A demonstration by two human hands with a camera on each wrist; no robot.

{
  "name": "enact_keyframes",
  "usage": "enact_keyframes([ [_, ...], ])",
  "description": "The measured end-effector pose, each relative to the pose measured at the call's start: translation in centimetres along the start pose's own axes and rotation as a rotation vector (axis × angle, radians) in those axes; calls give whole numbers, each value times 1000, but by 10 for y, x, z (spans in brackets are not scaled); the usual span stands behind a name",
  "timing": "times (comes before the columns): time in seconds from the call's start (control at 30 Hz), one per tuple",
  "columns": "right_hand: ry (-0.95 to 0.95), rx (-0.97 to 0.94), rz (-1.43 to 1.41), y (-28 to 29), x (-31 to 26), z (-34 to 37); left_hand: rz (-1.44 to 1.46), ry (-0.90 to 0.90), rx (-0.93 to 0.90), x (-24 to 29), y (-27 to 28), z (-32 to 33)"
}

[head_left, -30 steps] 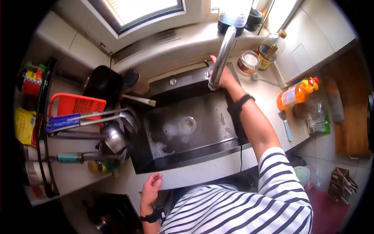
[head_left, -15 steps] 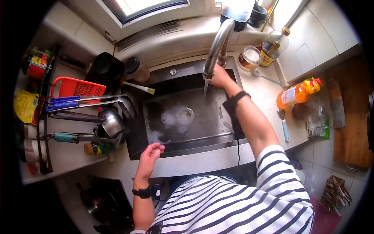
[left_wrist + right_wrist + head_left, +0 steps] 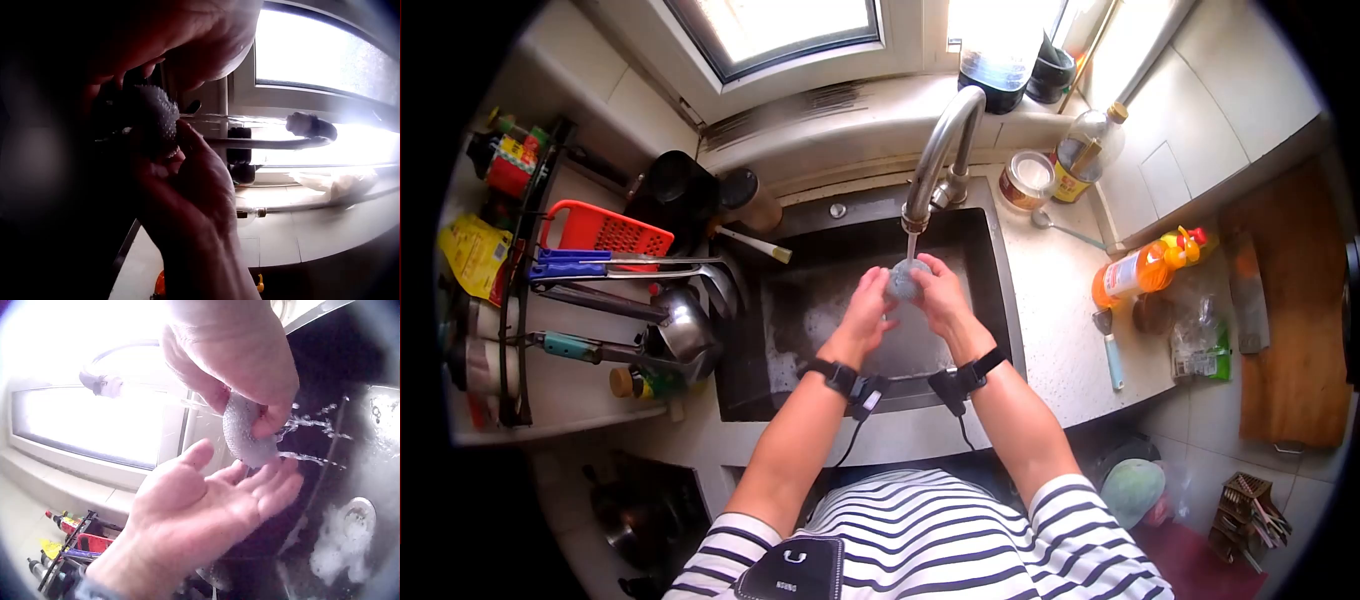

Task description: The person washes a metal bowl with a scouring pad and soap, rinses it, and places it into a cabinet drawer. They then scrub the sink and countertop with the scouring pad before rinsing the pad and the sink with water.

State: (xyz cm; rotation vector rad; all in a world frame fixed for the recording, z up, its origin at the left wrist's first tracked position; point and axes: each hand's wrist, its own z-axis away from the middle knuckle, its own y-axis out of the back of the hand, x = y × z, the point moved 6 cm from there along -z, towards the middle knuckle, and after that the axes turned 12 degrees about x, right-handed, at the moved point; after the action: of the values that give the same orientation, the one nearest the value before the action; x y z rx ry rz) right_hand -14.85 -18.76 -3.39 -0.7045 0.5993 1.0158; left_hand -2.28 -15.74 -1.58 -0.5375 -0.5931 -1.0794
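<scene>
In the head view, both hands are close together over the black sink [image 3: 740, 385], beneath the tap [image 3: 948, 135]. My right hand [image 3: 940, 300] pinches a rounded grey scrubber [image 3: 908, 280] with a bumpy surface, its fingers and thumb on either side in the right wrist view. Water [image 3: 912, 246] runs from the spout onto the scrubber [image 3: 239, 425] and splashes off it. My left hand [image 3: 864, 315] lies palm up with relaxed fingers; in the right wrist view its fingertips are right at the scrubber's lower edge. The left wrist view is dark around both hands.
White foam [image 3: 350, 540] lies around the drain. A rack with ladles [image 3: 685, 325] and a red grater [image 3: 610, 235] stands left of the sink. On the right counter are a tub [image 3: 1028, 180], an orange soap bottle [image 3: 1135, 277] and a blue-handled peeler [image 3: 1113, 360].
The right hand has come from behind the tap to under the spout and now holds the scrubber. My left hand has moved from the front edge up over the sink. Water began running.
</scene>
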Motion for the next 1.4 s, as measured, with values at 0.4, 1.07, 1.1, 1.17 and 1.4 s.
enact_keyframes([
  [0.4, 951, -97, 831, -12, -30, 4, 494, 103, -411, -8, -63, -35],
  [1.07, 831, -419, 1087, -19, -28, -35, 384, 176, -157, -25, -45, -41],
  [1.1, 580, -472, 1118, -21, -35, -27, 415, 219, -170, -30, -44, -39],
  [1.17, 313, -584, 974, -19, -41, -36, 401, 224, -191, -35, -41, -30],
  [1.4, 851, -464, 1093, -24, -90, -153, 283, 197, -162, -46, -7, -3],
])
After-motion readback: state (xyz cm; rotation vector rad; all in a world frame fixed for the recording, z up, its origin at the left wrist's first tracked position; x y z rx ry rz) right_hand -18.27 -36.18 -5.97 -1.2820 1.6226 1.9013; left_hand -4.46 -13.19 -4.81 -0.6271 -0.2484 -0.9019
